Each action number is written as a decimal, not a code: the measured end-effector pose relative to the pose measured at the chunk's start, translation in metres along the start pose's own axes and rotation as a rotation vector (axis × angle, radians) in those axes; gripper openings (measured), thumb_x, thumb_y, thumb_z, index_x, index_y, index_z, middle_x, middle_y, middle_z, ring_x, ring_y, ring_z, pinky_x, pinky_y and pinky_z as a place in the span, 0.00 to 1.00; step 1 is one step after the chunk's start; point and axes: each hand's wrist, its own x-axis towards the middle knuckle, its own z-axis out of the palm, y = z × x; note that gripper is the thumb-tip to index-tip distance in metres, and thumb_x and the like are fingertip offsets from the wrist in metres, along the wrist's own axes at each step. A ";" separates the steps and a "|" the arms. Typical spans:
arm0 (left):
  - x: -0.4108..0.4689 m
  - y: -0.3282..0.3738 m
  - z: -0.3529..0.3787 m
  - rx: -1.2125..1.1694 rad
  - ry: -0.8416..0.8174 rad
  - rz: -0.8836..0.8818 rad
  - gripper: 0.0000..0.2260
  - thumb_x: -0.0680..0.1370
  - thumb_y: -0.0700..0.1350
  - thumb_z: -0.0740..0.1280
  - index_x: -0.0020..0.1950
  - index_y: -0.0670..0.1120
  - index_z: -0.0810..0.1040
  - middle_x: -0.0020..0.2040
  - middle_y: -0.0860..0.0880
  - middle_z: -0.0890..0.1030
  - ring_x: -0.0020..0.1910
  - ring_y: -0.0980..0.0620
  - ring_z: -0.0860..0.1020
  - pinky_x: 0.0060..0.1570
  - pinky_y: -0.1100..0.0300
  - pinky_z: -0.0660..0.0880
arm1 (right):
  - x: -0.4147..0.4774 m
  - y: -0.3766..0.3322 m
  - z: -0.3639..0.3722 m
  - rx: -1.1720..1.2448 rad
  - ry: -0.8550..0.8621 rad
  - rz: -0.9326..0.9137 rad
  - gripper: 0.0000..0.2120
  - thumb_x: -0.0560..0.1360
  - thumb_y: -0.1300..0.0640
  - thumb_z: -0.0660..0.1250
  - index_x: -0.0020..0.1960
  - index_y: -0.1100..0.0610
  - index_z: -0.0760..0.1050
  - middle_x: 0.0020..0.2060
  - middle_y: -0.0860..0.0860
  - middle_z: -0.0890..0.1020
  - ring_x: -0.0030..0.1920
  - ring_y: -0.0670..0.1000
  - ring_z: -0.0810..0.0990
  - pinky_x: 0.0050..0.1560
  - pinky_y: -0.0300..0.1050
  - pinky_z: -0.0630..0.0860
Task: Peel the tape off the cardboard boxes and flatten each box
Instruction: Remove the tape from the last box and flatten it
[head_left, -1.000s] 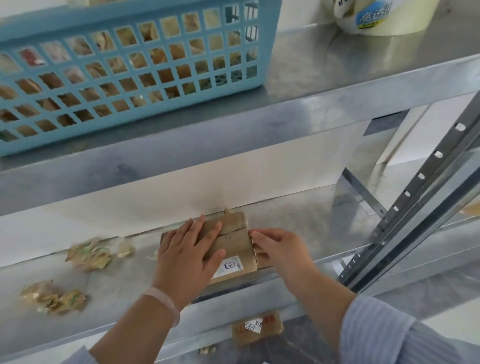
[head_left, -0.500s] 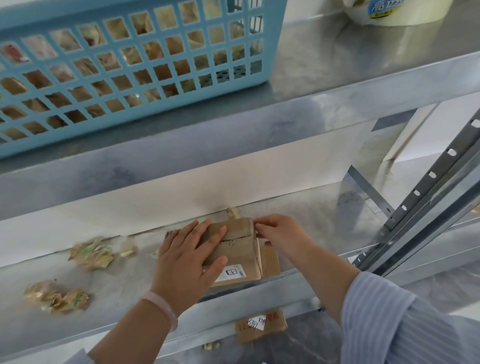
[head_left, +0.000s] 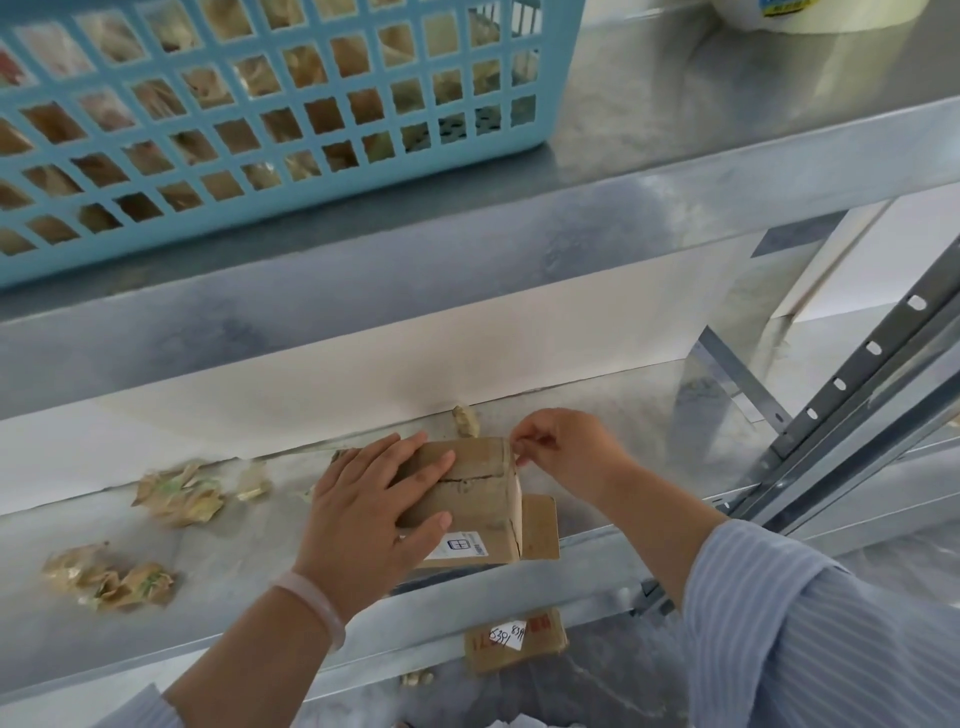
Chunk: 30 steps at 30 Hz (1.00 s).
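Observation:
A small brown cardboard box (head_left: 480, 499) with a white label stands on the lower metal shelf (head_left: 260, 566), a flattened piece of cardboard (head_left: 540, 527) under its right side. My left hand (head_left: 371, 512) lies over the box's top and left side, fingers spread and thumb at its front. My right hand (head_left: 566, 449) is at the box's far right top corner, thumb and fingertips pinching the clear tape end (head_left: 516, 451) there.
Crumpled tape wads (head_left: 179, 493) (head_left: 109, 577) lie on the shelf to the left, and a small one (head_left: 466, 420) behind the box. A blue basket (head_left: 270, 114) of boxes and a tape roll (head_left: 810, 13) sit on the upper shelf. Another cardboard box (head_left: 514, 639) lies below.
My right hand moved from the box's right side up to its far top corner and now pinches the tape. The left hand stayed on the box.

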 end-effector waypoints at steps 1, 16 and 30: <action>0.000 0.000 0.000 -0.006 0.003 -0.002 0.24 0.74 0.63 0.57 0.69 0.60 0.74 0.71 0.54 0.72 0.70 0.49 0.70 0.68 0.44 0.66 | 0.001 -0.001 -0.001 -0.030 -0.002 -0.020 0.14 0.78 0.57 0.68 0.39 0.40 0.76 0.37 0.40 0.84 0.41 0.39 0.81 0.46 0.36 0.77; 0.009 0.003 0.002 0.021 -0.001 -0.083 0.26 0.73 0.65 0.54 0.69 0.63 0.72 0.71 0.55 0.72 0.70 0.49 0.69 0.70 0.45 0.64 | -0.018 -0.022 -0.006 0.269 0.096 -0.057 0.12 0.77 0.62 0.65 0.40 0.47 0.77 0.36 0.45 0.84 0.39 0.43 0.81 0.43 0.35 0.77; 0.006 0.003 0.002 0.026 0.009 -0.073 0.26 0.73 0.65 0.55 0.69 0.62 0.73 0.70 0.54 0.73 0.69 0.48 0.70 0.70 0.46 0.64 | -0.016 -0.029 -0.001 0.618 0.171 0.278 0.04 0.75 0.63 0.70 0.45 0.55 0.78 0.35 0.52 0.85 0.37 0.50 0.85 0.40 0.46 0.83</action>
